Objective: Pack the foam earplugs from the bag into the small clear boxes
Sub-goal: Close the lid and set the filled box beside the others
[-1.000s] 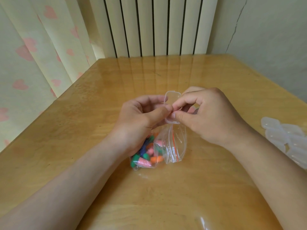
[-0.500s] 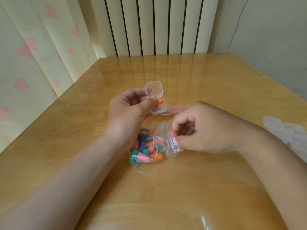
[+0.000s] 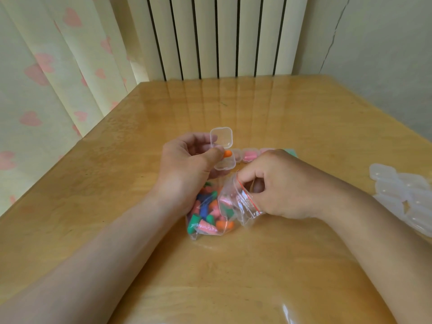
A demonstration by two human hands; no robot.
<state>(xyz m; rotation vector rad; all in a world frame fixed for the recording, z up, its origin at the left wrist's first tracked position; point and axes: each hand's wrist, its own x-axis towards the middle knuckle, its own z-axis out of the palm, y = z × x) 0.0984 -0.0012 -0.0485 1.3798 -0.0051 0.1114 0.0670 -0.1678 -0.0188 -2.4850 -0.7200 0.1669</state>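
The left hand grips a small clear box, lid up, its thumb pressing an orange earplug into it. The right hand pinches the mouth of the bag, which lies on the bench between both hands.

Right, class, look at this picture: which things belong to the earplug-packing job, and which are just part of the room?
Belongs to the job:
- bag of foam earplugs
- open clear box
- orange earplug in it
- row of filled boxes behind
- pile of clear boxes at the right

Just there:
- heart-print curtain
- radiator
- cracked wall
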